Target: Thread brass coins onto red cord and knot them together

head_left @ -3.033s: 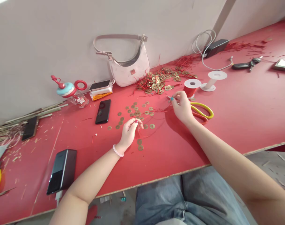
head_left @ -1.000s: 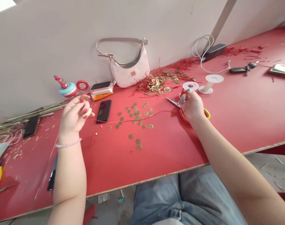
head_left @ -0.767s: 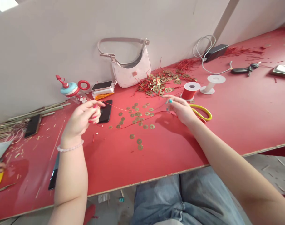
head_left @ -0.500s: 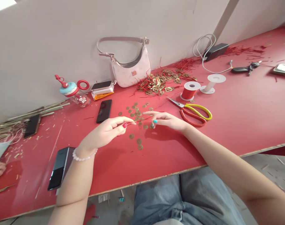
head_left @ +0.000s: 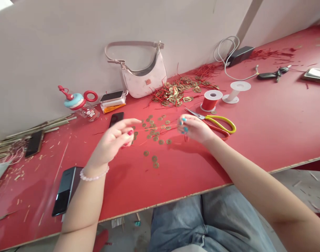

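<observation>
Left hand (head_left: 116, 138): pinched on thread (head_left: 165, 132)
Right hand (head_left: 181, 125): held apart, thread pinched
Coins (head_left: 161, 142): scattered below on worktop (head_left: 160, 187)
Scissors (head_left: 206, 118): laid beside right hand

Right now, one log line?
left hand: raised, grip unclear; right hand: curled, thin red cord alongside; round brassy coins: scattered between hands

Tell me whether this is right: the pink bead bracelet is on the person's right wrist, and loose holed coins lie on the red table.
Wrong wrist: the head view shows the pink bead bracelet on the wrist of the left hand. Loose holed coins do lie on the red table.
</observation>
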Demonstrator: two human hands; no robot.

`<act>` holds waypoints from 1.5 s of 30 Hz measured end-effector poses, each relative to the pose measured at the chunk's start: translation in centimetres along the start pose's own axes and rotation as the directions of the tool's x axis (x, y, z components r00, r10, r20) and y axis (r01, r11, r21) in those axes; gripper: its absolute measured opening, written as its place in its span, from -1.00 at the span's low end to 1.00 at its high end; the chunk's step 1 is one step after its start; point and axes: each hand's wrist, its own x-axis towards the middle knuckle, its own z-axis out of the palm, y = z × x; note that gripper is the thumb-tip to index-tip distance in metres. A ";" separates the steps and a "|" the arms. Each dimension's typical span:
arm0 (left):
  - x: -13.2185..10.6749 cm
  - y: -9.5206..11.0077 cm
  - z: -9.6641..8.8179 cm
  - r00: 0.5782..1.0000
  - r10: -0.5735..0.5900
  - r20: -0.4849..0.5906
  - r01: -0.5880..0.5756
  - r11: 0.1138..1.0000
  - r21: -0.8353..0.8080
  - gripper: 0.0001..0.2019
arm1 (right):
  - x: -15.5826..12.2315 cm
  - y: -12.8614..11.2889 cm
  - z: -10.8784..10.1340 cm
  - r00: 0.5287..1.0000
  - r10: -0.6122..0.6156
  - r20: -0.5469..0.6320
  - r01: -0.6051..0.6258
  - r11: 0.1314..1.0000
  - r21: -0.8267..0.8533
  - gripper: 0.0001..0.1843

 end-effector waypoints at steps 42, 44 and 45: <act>-0.2 3.1 -4.6 0.539 0.318 -0.780 -0.523 0.852 -0.013 -0.81 | 0.5 1.1 -1.9 0.959 -0.253 0.127 0.156 0.097 -0.983 -0.68; -0.3 3.2 -4.3 0.540 0.325 -0.776 -0.540 0.841 -0.023 -0.81 | 0.2 1.5 -0.7 0.943 -0.289 0.165 0.193 0.069 -0.979 -0.69; -0.3 3.2 -4.1 0.545 0.328 -0.771 -0.543 0.839 -0.027 -0.82 | 0.1 1.9 0.0 0.937 -0.278 0.210 0.233 0.052 -0.971 -0.72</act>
